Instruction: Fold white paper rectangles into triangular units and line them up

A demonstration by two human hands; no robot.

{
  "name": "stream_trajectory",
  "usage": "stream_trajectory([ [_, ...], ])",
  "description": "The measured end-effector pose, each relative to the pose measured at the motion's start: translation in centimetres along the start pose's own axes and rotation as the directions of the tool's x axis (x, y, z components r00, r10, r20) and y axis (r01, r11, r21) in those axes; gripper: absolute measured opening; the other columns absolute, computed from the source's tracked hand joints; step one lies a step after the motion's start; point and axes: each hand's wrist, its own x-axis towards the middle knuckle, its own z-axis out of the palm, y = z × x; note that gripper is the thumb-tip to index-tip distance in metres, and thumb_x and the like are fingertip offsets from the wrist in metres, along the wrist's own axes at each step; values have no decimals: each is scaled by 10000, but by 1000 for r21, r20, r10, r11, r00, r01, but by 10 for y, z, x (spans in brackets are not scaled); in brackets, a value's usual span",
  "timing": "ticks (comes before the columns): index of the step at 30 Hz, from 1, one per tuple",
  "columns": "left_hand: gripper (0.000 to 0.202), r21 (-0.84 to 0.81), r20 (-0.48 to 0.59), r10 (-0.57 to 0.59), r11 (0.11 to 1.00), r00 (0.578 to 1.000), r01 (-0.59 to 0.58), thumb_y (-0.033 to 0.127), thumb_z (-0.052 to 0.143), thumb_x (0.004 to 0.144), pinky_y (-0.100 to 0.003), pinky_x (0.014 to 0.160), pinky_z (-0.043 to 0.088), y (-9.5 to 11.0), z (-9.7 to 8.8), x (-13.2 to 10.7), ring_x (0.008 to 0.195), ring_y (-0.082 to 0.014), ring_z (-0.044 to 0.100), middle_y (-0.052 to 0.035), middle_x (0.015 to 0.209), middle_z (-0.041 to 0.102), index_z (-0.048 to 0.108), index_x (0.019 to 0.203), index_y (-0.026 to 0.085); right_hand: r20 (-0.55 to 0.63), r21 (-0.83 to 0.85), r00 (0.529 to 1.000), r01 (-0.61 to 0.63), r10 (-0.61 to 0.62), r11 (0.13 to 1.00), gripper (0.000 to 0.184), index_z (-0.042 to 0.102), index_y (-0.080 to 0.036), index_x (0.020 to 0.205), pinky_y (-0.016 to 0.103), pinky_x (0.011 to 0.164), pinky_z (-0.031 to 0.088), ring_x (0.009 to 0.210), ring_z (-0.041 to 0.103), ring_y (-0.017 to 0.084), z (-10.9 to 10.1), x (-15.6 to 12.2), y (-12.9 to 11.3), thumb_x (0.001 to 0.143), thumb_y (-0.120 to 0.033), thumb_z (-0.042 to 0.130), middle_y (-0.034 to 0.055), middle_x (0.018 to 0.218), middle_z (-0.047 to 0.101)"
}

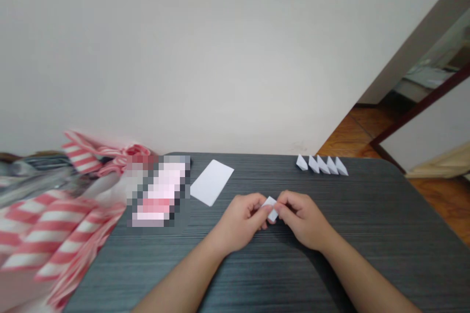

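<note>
A small folded piece of white paper [270, 208] is pinched between my left hand [238, 220] and my right hand [303, 220], with fingertips of both hands on it. Its exact fold is partly hidden by my fingers. A flat white paper rectangle [212, 182] lies on the dark wood-grain table [385, 215] to the left of my hands, out of their reach by a short gap. Several small folded white paper triangles [322, 165] stand in a row near the far edge.
A pink-and-white striped plastic bag [47, 234] bulges over the table's left side. A pixelated pink-and-white item [157, 193] lies beside the paper rectangle. A pale wall [183, 58] rises behind the table, and a wooden floor [440, 200] shows to the right.
</note>
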Motion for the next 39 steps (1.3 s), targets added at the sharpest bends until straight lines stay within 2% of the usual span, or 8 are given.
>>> stream_trajectory([
  [4, 288, 45, -2, 5, 999, 1000, -5, 341, 516, 926, -202, 560, 442, -2, 0, -1, 575, -115, 593, -10, 637, 642, 648, 764, 143, 7, 2, 1000, -9, 9, 1000, 243, 602, -163, 689, 252, 617, 404, 618, 563, 142, 1, 0, 1, 914, -228, 538, 13, 663, 626],
  [13, 291, 24, 4, -3, 1000, 1000, 2, 337, 509, 930, -202, 563, 448, -3, -1, -2, 573, -111, 590, -8, 641, 639, 628, 747, 145, 16, 12, 1000, -19, 19, 1000, 202, 625, -168, 728, 253, 625, 408, 634, 564, 146, 1, -1, 2, 903, -232, 548, 21, 697, 647],
  [22, 299, -7, 14, -12, 1000, 1000, 12, 341, 518, 925, -198, 552, 451, 2, -1, -1, 562, -106, 582, -5, 638, 637, 641, 741, 140, 20, 24, 996, -87, 86, 996, 259, 556, -173, 639, 218, 541, 363, 533, 485, 107, 0, 1, -2, 896, -206, 542, -36, 559, 537],
  [29, 292, -58, 1, -23, 998, 1000, 23, 340, 522, 923, -204, 543, 452, 2, -1, -1, 540, -106, 573, -13, 639, 649, 652, 764, 132, 19, 57, 996, -87, 86, 995, 237, 606, -165, 686, 218, 550, 377, 538, 493, 105, -1, 0, 2, 903, -223, 530, -31, 579, 547],
  [39, 286, -104, -14, -20, 994, 1000, 18, 359, 542, 915, -203, 533, 442, 0, 0, 0, 532, -103, 565, -17, 637, 655, 647, 776, 132, 20, 57, 995, -96, 94, 994, 269, 563, -175, 638, 216, 545, 371, 527, 492, 105, -4, -1, 0, 904, -195, 526, -33, 555, 551],
])
